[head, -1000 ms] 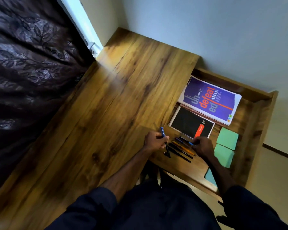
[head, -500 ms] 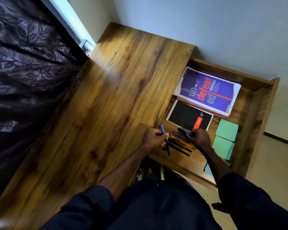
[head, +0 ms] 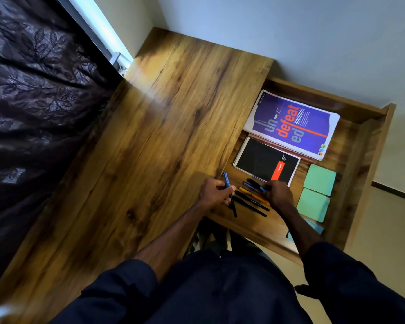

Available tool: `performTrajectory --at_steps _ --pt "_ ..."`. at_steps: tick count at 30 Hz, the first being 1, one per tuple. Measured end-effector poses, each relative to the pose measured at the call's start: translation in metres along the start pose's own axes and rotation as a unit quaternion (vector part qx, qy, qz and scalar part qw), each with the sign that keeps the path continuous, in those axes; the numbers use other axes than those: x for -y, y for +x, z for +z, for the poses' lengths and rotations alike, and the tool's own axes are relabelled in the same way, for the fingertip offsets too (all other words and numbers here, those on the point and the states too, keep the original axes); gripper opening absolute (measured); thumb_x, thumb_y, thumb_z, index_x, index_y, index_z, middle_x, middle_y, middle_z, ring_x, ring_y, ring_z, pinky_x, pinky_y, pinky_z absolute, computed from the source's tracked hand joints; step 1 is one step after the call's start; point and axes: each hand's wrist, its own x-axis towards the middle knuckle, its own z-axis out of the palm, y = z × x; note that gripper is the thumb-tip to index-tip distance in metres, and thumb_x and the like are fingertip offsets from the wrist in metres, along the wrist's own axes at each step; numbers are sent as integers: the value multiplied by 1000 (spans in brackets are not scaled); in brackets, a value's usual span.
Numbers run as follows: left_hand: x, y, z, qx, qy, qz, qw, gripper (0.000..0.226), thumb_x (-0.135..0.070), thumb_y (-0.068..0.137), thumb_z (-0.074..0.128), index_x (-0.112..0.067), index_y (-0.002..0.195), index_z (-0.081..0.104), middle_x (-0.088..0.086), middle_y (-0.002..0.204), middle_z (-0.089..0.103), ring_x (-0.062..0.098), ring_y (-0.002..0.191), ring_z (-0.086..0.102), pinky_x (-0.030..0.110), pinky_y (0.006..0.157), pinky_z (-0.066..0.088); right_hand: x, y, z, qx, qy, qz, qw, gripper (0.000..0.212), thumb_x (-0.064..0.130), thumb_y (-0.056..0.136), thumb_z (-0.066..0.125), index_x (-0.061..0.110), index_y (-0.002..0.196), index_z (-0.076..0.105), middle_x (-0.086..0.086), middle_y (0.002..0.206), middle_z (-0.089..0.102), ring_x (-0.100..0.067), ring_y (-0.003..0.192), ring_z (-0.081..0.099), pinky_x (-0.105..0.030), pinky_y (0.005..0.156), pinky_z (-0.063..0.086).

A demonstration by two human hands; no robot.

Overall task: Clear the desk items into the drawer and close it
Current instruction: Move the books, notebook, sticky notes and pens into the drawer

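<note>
At the drawer's (head: 366, 160) near edge, close beside the lip of the desk top (head: 164, 136), the left hand (head: 216, 194) grips a blue-capped pen (head: 226, 183) in curled fingers. Its dark barrel slants down past the knuckles toward that edge. Just beside it the right hand (head: 278, 195) lies over the ends of a row of pens (head: 250, 203) on the drawer floor. Finger and thumb seem to pinch a blue-tipped pen (head: 255, 184) at its end, though the knuckles partly hide the hold.

Beyond the pens a black notebook (head: 264, 162) lies flat. Beyond that, toward the drawer's far corner, is a purple book (head: 292, 127). Two green note pads (head: 319, 180) sit along the drawer's right side, and a pale blue pad (head: 316, 227) shows partly from under the right forearm.

Everything in view that could need clearing already lies inside the drawer, so the step in hand looks like the last of the loading: laying these two pens into the row. The next move calls for setting both down flat and parallel to the others, so that nothing stands above the drawer wall. Both hands must then come clear of the opening before the drawer is pushed shut. A smooth push would suit, since round pens may roll when jolted.
</note>
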Motion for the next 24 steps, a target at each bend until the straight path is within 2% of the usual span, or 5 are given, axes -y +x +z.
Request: performTrajectory --at_steps 9,13,18,24 --pt "2 1 1 4 -4 -10 1000 27 -23 92 73 -3 111 71 10 93 78 12 68 72 19 57 57 0 -1 2 0 5 -5 1000 20 11 91 67 16 107 77 -6 98 75 -16 78 60 -28 67 44" --pt "2 -1 1 7 -3 -4 1000 27 -22 93 72 -2 111 71 11 92 77 12 67 72 18 56 56 1 0 6 4 3 -4 1000 23 10 90 66 19 107 78 -4 100 76 -21 85 68 -31 72 52" --pt "4 -3 -1 7 -9 -5 1000 27 -21 92 73 -1 110 71 11 91 77 14 68 72 19 56 57 2 -1 9 15 5 -2 1000 22 11 91 65 18 109 77 -3 101 77 -18 85 68 -32 73 55" --pt "5 -4 -2 7 -11 -6 1000 24 -20 92 73 -2 108 71 10 90 77 16 69 72 19 57 58 6 -4 9 12 10 5 1000 22 11 92 66 17 111 76 -3 102 76 -16 87 66 -29 72 51"
